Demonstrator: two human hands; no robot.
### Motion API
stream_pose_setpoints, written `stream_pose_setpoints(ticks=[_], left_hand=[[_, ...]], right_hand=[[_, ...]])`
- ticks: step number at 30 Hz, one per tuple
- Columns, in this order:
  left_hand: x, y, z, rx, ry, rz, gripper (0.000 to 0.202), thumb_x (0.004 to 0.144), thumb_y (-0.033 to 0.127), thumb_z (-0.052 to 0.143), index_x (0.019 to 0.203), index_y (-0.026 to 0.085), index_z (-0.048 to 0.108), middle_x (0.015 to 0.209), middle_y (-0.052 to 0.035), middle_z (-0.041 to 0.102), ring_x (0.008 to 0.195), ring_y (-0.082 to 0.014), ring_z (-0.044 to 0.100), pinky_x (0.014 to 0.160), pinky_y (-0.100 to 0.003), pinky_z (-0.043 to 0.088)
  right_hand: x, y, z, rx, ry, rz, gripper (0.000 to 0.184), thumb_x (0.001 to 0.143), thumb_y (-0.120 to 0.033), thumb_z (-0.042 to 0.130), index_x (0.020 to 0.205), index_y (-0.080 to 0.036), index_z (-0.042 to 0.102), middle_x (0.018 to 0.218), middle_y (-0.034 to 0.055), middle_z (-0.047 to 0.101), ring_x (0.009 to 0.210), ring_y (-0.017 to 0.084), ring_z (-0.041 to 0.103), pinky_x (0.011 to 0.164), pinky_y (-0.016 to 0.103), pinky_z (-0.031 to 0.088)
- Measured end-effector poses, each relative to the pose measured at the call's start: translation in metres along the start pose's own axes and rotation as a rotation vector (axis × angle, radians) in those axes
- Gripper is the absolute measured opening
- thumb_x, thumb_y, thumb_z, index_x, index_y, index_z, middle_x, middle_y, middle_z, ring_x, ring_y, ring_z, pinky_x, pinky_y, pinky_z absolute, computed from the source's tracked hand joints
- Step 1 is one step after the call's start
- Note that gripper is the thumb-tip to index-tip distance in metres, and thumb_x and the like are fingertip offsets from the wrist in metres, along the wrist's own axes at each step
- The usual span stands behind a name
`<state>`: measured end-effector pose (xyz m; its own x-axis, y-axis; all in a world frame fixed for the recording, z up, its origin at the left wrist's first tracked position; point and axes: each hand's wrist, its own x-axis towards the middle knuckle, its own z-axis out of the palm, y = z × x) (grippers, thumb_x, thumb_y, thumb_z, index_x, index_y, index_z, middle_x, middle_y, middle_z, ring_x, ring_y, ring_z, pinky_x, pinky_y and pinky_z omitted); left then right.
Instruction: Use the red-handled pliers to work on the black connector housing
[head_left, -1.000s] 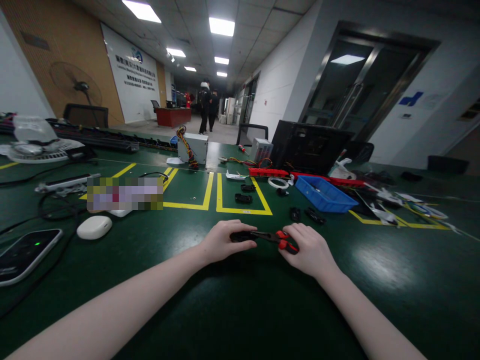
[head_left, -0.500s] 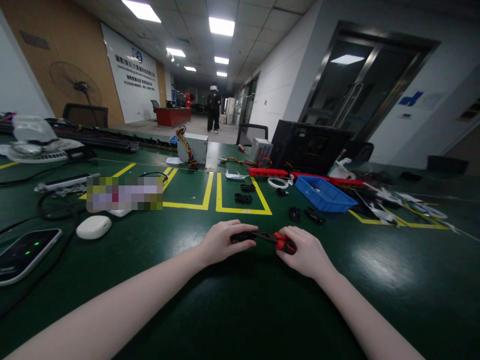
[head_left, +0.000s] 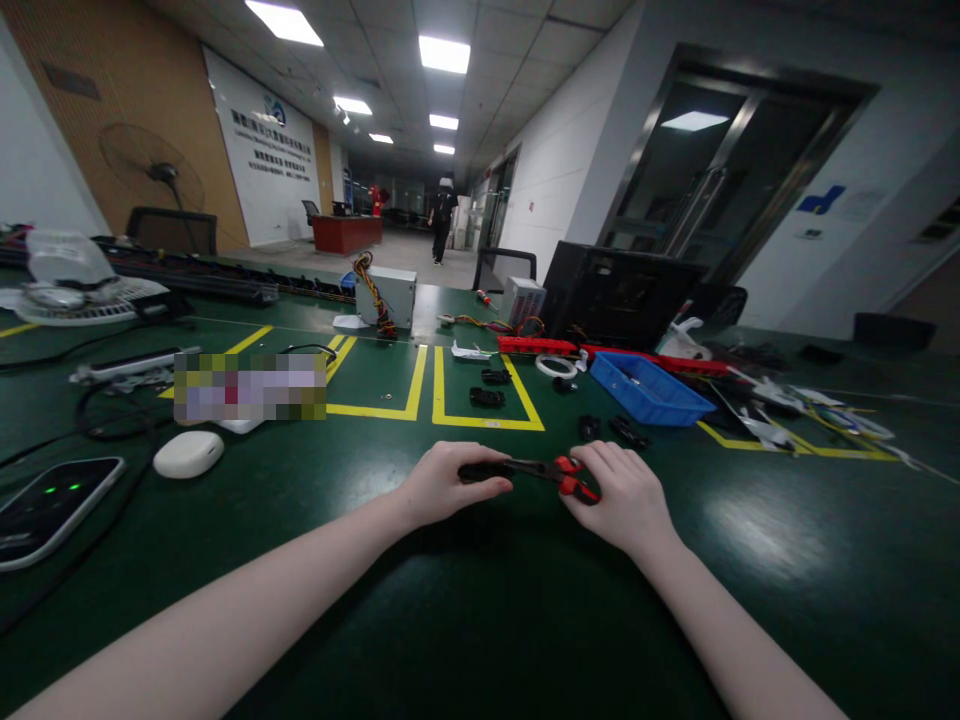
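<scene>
My left hand (head_left: 437, 487) is closed round a small black part (head_left: 484, 470), pinched between thumb and fingers; its exact kind is not clear. My right hand (head_left: 628, 502) grips the red-and-black handles of a pair of pliers (head_left: 568, 478). The pliers' dark jaws point left and reach to the black part, but whether they clamp it I cannot tell. Both hands are low over the green table (head_left: 480, 620). Beyond them, small black pieces (head_left: 487, 397) lie inside a yellow taped box, and more black pieces (head_left: 628, 431) rest near my right hand.
A blue tray (head_left: 649, 390) stands behind my right hand, near a red power strip (head_left: 536, 345). Farther back are a power supply (head_left: 390, 297) and a black computer case (head_left: 615, 295). To the left lie a white rounded case (head_left: 189, 455) and a phone-like device (head_left: 56, 510). A person (head_left: 442, 220) is in the background.
My right hand and the pliers have shifted slightly right, and the handles look more spread. My left hand stays nearly in place. The distant person has moved a little right.
</scene>
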<state>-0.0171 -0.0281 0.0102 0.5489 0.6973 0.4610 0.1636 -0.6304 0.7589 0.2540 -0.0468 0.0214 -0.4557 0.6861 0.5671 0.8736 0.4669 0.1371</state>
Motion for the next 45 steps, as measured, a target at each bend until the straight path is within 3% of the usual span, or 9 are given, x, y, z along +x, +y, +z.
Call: stream_pose_setpoints(ticks=[10,21,30,35,39,41,45], left_hand=[[-0.001,-0.002,0.001,0.016,0.006,-0.012,0.049,0.084,0.035,0.072,0.128,0.018,0.06,0.116,-0.009,0.068,0.1,-0.0215,0.066,0.088,-0.033,0.052],[-0.001,-0.004,0.002,0.17,-0.016,0.045,0.042,0.088,0.038,0.067,0.127,0.021,0.061,0.097,-0.0047,0.067,0.08,-0.0162,0.062,0.071,-0.026,0.047],[0.0,-0.005,0.001,0.142,-0.022,-0.006,0.043,0.088,0.039,0.067,0.128,0.022,0.062,0.106,-0.006,0.07,0.087,-0.0188,0.065,0.078,-0.028,0.05],[0.0,-0.001,0.001,0.062,-0.043,-0.041,0.036,0.089,0.037,0.065,0.12,0.02,0.067,0.105,-0.0054,0.072,0.084,-0.018,0.067,0.074,-0.026,0.05],[-0.002,0.0,0.001,-0.017,-0.116,-0.191,0.034,0.093,0.042,0.057,0.111,0.017,0.071,0.074,-0.0018,0.07,0.052,-0.0111,0.057,0.051,-0.021,0.044],[-0.002,0.0,0.001,-0.048,-0.116,-0.231,0.036,0.094,0.044,0.055,0.108,0.015,0.071,0.064,0.0002,0.064,0.046,-0.0099,0.052,0.047,-0.02,0.041],[0.0,-0.001,0.001,-0.021,-0.048,-0.113,0.031,0.092,0.038,0.061,0.115,0.018,0.07,0.08,-0.0017,0.07,0.06,-0.0114,0.058,0.056,-0.021,0.044]], right_hand=[[0.002,0.0,-0.001,0.057,-0.018,0.015,0.027,0.074,-0.028,0.061,0.1,-0.02,0.06,0.099,0.0098,0.067,0.094,0.027,0.062,0.079,0.039,0.045],[0.001,-0.004,0.002,0.138,-0.106,0.044,0.02,0.071,-0.029,0.062,0.089,-0.022,0.059,0.083,0.0047,0.066,0.076,0.021,0.06,0.068,0.034,0.044],[0.0,-0.007,0.006,0.215,-0.265,0.168,0.019,0.071,-0.029,0.062,0.089,-0.024,0.059,0.085,0.0026,0.064,0.076,0.02,0.059,0.069,0.034,0.046],[0.001,-0.005,0.005,0.164,-0.206,0.092,0.02,0.072,-0.029,0.063,0.09,-0.022,0.059,0.085,0.0045,0.064,0.077,0.021,0.059,0.068,0.034,0.046],[0.002,-0.002,0.002,0.099,-0.119,0.002,0.019,0.075,-0.029,0.061,0.091,-0.02,0.059,0.086,0.0075,0.065,0.078,0.022,0.059,0.07,0.035,0.045],[0.002,-0.001,0.001,0.084,-0.099,-0.012,0.017,0.076,-0.029,0.06,0.09,-0.019,0.058,0.085,0.0076,0.065,0.077,0.022,0.059,0.069,0.035,0.044],[0.001,0.0,0.003,0.088,-0.085,-0.004,0.017,0.075,-0.029,0.061,0.089,-0.019,0.058,0.084,0.0067,0.065,0.077,0.022,0.059,0.069,0.034,0.043]])
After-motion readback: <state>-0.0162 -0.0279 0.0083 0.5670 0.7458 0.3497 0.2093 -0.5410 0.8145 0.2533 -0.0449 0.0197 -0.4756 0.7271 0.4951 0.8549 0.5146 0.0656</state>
